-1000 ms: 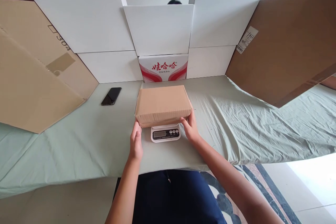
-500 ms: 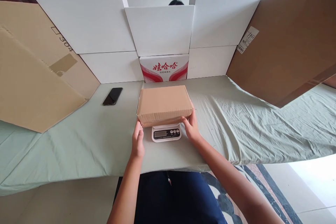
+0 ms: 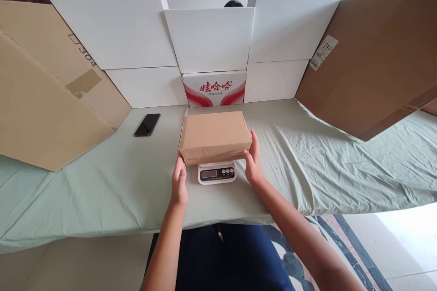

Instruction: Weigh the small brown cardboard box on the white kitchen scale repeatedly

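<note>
A closed brown cardboard box lies flat on a small white digital scale, covering its platform. The scale's display and buttons show in front of the box; I cannot read any digits. My left hand is at the box's front left corner, fingers against its side and partly hidden, thumb below the corner. At the front right corner is my right hand, thumb and fingers spread apart. Its thumb tip is close to the box's front face, and its fingers stand slightly off the right side.
A black phone lies on the green cloth to the left. White boxes and a red-and-white printed carton form a wall behind. Large cardboard panels stand left and right. The top of a person's head shows behind.
My right hand has loosened and shifted slightly right, its fingers spreading from the box's side. My left hand and the box stay nearly where they were.
</note>
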A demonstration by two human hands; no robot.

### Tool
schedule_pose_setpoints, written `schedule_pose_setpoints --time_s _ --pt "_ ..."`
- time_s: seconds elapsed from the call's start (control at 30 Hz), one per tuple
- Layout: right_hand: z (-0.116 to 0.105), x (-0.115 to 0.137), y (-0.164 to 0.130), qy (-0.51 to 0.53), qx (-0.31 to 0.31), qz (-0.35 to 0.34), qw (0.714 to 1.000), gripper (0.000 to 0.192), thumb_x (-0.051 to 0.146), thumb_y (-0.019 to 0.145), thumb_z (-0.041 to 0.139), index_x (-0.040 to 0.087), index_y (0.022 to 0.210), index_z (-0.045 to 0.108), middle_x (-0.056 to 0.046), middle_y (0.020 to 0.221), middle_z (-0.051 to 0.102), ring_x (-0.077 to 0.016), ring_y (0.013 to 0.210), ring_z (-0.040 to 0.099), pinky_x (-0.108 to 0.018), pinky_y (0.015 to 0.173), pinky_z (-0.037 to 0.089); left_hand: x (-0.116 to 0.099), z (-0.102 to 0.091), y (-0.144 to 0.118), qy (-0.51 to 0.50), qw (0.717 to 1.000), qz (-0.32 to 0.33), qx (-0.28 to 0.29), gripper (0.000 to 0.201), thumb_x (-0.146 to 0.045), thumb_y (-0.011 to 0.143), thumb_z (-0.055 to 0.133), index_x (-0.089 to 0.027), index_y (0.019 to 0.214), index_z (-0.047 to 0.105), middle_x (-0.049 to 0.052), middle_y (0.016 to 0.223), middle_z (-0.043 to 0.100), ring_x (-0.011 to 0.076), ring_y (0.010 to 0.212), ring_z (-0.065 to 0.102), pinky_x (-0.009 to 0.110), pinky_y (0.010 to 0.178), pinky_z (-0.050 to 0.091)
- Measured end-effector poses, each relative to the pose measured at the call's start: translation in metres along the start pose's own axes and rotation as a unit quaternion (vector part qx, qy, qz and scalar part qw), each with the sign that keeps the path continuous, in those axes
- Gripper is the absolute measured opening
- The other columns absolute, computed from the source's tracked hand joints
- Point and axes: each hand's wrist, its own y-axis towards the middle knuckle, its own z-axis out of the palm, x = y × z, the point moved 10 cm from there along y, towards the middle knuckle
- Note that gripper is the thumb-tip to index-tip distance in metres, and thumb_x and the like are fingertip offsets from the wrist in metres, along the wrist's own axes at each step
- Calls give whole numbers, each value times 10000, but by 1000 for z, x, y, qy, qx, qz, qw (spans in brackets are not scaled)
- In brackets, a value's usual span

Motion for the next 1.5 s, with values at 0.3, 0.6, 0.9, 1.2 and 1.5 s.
schedule_pose_setpoints --time_s 0.3,0.6,0.9,1.2,1.5 --pt "4 1 2 -4 12 -19 1000 746 628 941 555 313 1589 360 -79 1685 390 -342 1574 360 -579 1303 309 -2 1 0 11 1000 -4 2 756 -683 950 502 -246 1567 484 120 1668 450 328 1593 331 483 1319 246" --pt "11 9 1 11 24 -35 999 626 533 948 567 316 1523 447 -65 1615 482 -334 1505 441 -567 1265 375 -5 7 -2 1 1000 -17 13 726 -667 954 504 -237 1539 508 125 1642 485 328 1603 310 476 1297 297" --pt "9 19 61 -12 -5 -94 995 664 542 900 594 301 1499 438 -95 1555 515 -340 1477 450 -555 1259 373 -8 27 77 -19 999 5 36 558 -654 920 587 -262 1314 634 117 1439 656 300 1418 569 424 1173 446" --pt "40 -63 118 34 49 -11 998 750 430 791 609 264 1487 385 -76 1614 448 -310 1519 376 -533 1314 274 73 28 149 -84 994 -73 -22 539 -733 817 660 -259 1075 654 100 1358 700 268 1413 573 392 1149 463" --pt "42 -64 117 23 55 29 998 701 384 784 592 272 1450 405 -59 1582 472 -287 1492 394 -542 1315 271 73 28 148 -72 995 -70 -4 601 -748 836 626 -231 1143 656 138 1425 670 287 1409 586 418 1152 467"
